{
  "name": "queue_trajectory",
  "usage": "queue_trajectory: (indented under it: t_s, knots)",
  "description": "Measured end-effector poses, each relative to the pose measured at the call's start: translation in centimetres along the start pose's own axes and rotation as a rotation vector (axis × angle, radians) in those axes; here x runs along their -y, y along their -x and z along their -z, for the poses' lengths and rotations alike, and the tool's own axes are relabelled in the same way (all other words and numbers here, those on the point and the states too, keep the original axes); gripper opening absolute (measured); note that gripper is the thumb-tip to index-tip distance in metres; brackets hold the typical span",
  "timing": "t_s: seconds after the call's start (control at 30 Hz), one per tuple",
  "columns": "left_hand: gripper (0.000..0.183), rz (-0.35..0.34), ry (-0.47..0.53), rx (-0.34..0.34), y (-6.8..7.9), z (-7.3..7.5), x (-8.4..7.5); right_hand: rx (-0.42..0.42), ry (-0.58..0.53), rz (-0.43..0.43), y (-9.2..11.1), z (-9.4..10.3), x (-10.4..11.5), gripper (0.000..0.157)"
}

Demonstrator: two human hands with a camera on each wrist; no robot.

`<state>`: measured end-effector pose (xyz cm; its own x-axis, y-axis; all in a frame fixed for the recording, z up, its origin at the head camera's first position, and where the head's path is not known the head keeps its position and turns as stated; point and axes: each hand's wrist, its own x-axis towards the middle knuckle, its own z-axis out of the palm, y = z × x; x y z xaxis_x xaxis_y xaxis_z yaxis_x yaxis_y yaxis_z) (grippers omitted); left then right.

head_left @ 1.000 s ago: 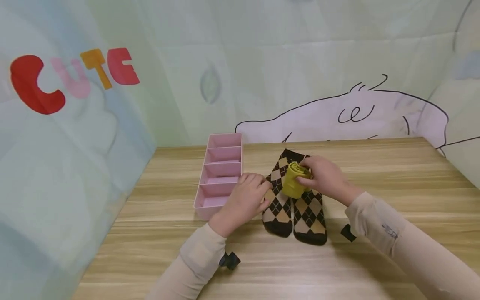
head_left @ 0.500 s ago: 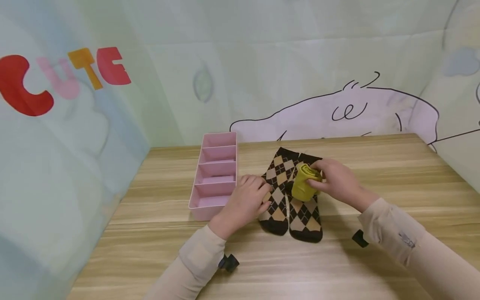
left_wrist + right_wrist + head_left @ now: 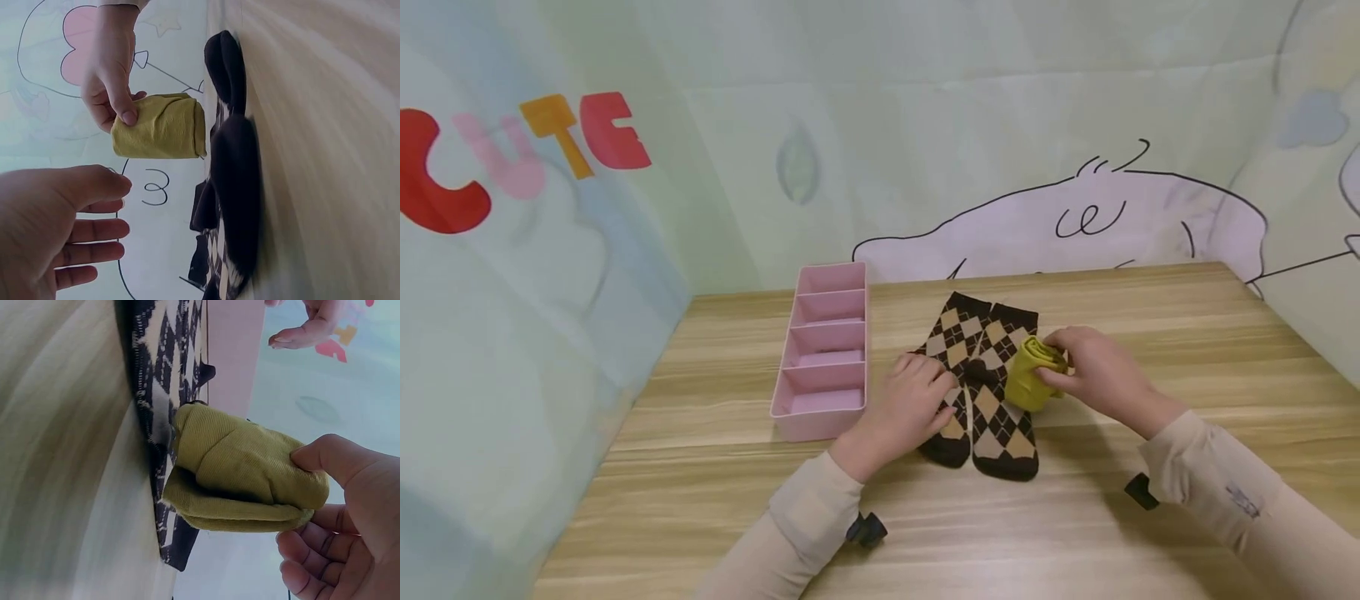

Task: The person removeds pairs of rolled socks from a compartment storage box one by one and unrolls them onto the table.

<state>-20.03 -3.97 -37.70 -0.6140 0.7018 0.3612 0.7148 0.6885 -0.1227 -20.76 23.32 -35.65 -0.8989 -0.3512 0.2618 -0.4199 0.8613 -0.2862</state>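
Note:
A rolled-up mustard-yellow sock bundle (image 3: 1030, 379) is pinched between the thumb and fingers of my right hand (image 3: 1101, 375). In the right wrist view its ribbed knit and folded layers (image 3: 250, 462) show. The bundle stands upright over the right side of a pair of black argyle socks (image 3: 1003, 425) with beige and tan diamonds, laid flat on the table. My left hand (image 3: 913, 404) hovers over the left argyle sock and hides part of it. In the left wrist view that hand's fingers (image 3: 94, 240) are relaxed and hold nothing.
Left of the socks stands a pink box (image 3: 820, 427) with several compartments in a row. The wooden table (image 3: 940, 533) meets a printed cloth backdrop (image 3: 925, 150) at the back and left. A black piece (image 3: 867, 530) shows by the left cuff, another (image 3: 1142, 492) by the right.
My right hand has carried the yellow sock bundle rightward across the argyle socks, uncovering more of them. My left hand has shifted slightly right over the left sock. The head view has turned slightly right.

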Motion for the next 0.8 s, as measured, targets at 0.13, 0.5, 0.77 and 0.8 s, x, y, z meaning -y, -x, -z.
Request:
queue_trajectory:
  t_s: [0.13,0.5,0.77,0.8]
  knots:
    - [0.028,-0.007,-0.011,0.009,-0.5,-0.1,-0.6,-0.001,0.008,-0.004,0.5,-0.1,-0.3,0.035]
    - [0.026,-0.034,-0.007,0.02,-1.6,-0.4,-2.1,-0.016,0.013,-0.045,2.0,0.1,-0.8,0.039]
    - [0.024,-0.069,-0.028,0.002,-2.5,-1.0,-3.3,-0.011,0.047,-0.098,3.2,-0.1,-0.9,0.038]
    - [0.024,-0.07,-0.026,0.001,-2.6,-1.1,-3.5,-0.023,0.052,-0.098,3.3,-0.2,-1.0,0.037]
